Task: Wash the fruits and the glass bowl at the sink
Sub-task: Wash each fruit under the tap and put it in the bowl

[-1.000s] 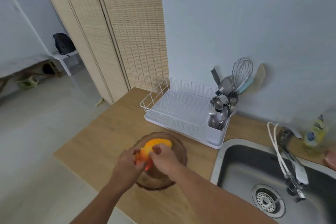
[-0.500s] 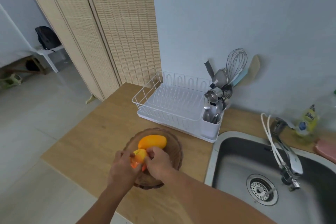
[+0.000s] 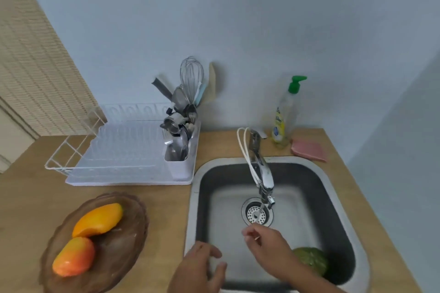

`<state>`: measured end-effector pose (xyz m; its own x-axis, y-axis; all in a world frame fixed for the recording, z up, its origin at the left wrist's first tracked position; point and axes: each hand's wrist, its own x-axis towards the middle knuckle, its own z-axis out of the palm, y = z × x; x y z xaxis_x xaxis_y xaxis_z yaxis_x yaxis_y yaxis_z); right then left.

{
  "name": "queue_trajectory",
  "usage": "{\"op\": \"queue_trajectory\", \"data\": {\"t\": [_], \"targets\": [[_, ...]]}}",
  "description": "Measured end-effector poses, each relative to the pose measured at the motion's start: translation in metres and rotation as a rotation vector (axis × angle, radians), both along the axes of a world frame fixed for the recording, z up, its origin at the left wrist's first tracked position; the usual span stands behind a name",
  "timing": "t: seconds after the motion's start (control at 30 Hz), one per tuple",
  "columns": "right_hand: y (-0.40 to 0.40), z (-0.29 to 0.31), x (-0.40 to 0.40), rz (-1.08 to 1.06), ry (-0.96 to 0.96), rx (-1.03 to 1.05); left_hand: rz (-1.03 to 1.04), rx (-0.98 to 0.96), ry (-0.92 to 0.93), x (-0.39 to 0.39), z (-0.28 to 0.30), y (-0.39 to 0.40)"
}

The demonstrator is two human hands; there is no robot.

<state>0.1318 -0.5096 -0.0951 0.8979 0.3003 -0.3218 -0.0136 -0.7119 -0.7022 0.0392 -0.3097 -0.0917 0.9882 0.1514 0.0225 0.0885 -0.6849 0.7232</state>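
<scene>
A brown glass bowl (image 3: pixel 123 252) sits on the wooden counter at the lower left and holds two orange-yellow mangoes, one at the back (image 3: pixel 98 220) and one at the front (image 3: pixel 73 257). A green fruit (image 3: pixel 312 260) lies in the steel sink (image 3: pixel 333 197), near its right front corner. My left hand (image 3: pixel 202 269) hovers over the sink's front left rim, fingers apart, holding nothing. My right hand (image 3: pixel 264 242) is over the basin just in front of the drain (image 3: pixel 257 214), fingers loosely spread and empty. The tap (image 3: pixel 262 173) reaches over the drain.
A white dish rack (image 3: pixel 119 157) with a cutlery holder (image 3: pixel 178 147) stands left of the sink. A soap bottle (image 3: pixel 284 116) and a pink sponge (image 3: pixel 308 150) sit behind the sink. A woven screen (image 3: pixel 35 66) stands at the far left.
Both hands left the mango in the bowl and moved right over the sink. The view swung right, bringing the whole sink and the green fruit into sight.
</scene>
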Motion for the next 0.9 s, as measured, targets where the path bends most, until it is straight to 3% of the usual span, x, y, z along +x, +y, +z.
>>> {"op": "queue_trajectory", "data": {"t": [0.07, 0.3, 0.53, 0.67, 0.9], "targets": [[-0.048, -0.008, 0.006, -0.081, 0.033, -0.11, -0.061, -0.05, 0.208, 0.016, -0.01, -0.039], [-0.125, -0.015, 0.03, -0.239, 0.16, -0.231, -0.199, -0.13, 0.501, 0.07, -0.041, -0.138], [-0.133, -0.031, 0.039, -0.223, 0.285, -0.339, -0.027, -0.3, 0.77, 0.098, -0.075, -0.18], [-0.127, -0.034, 0.043, -0.188, 0.373, -0.404, 0.062, -0.491, 0.937, 0.102, -0.078, -0.192], [-0.115, -0.049, 0.04, -0.175, 0.412, -0.439, 0.302, -0.791, 1.028, 0.103, -0.083, -0.192]]}}
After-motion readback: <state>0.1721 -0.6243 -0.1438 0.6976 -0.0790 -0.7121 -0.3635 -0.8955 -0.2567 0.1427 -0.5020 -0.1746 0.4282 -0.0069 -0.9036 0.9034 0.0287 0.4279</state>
